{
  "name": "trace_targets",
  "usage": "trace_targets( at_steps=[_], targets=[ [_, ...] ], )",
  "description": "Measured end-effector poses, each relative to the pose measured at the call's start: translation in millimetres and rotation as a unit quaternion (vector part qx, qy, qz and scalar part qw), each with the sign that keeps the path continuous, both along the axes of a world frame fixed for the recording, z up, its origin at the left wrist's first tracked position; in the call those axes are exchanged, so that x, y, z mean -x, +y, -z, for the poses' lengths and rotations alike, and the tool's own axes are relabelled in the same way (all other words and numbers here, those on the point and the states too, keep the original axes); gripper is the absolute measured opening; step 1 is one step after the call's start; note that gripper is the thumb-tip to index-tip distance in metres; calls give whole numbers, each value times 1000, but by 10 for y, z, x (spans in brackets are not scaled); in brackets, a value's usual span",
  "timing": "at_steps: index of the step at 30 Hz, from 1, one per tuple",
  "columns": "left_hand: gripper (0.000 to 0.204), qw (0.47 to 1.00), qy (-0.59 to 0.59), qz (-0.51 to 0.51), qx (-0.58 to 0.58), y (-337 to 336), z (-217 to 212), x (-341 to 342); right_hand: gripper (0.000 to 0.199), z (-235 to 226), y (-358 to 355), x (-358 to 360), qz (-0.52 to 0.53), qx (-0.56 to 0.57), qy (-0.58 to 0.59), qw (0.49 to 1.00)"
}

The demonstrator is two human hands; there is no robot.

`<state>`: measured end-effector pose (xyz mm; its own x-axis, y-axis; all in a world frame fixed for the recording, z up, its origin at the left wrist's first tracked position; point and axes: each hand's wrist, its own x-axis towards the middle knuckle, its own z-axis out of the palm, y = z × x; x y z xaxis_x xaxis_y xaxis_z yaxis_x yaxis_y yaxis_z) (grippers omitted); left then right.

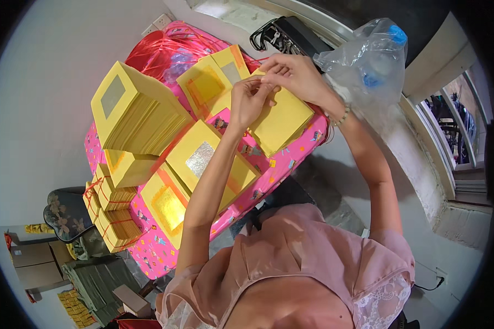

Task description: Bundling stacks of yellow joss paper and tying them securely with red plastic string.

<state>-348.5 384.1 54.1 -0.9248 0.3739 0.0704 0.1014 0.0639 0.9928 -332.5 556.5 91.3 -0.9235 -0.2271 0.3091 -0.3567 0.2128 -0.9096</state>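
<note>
My left hand (pixel 247 102) and my right hand (pixel 299 79) meet at the fingertips, both closed in a pinch. What they pinch is too small to make out; red string shows close by. Just beneath them lies a stack of yellow paper (pixel 280 123) near the table's right end. Left of my hands are yellow sheets with orange borders (pixel 203 88) and gold or silver patches. A second yellow stack with a silver square (pixel 200 159) lies partly hidden behind my left forearm.
The table has a pink patterned cover (pixel 241 211). A tall yellow paper pile (pixel 142 109) stands left, with string-tied bundles (pixel 112 214) nearer me. Loose red string (pixel 153 55) heaps at the back. A clear plastic bag (pixel 368 66) and a black case (pixel 299 38) sit on the ledge.
</note>
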Motion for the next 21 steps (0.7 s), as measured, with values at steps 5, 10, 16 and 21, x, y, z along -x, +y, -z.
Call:
trace_targets(
  at_steps=[5, 10, 16, 21],
  targets=[
    [18, 998, -10, -25, -62, 52, 46, -57, 23, 4, 177, -125, 94, -87, -1, 992],
    [17, 998, 7, -40, -46, 68, 67, -74, 44, 107, 210, -274, 146, -271, -57, 950],
    [17, 998, 28, -37, -45, 79, 81, -69, 42, 215, 157, -259, 158, -282, -21, 946],
    [18, 997, 35, -40, -50, 80, 100, -76, 39, 366, 145, -235, 154, -257, -52, 953]
  ],
)
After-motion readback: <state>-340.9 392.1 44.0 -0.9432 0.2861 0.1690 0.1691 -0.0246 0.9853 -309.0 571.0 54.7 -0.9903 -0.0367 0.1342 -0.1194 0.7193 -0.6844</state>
